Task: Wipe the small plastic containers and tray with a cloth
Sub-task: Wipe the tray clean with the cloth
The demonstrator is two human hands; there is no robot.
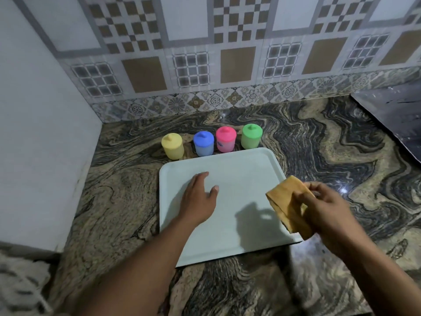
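Tray (239,179), pale and rectangular, lies flat on the swirled stone counter (341,144). Over the tray's right edge the right hand (328,208) grips a folded orange cloth (287,201), fingers curled round it; the cloth's shadow falls on the tray. On the tray's left half the left hand (199,195) rests flat, fingers straight and thumb spread, holding nothing. Just beyond the tray's far edge four lidded containers stand upright in a row: yellow container (172,145), blue container (203,143), pink container (225,139), green container (251,136). Beyond the tray and the row stands a patterned tiled wall (227,53).
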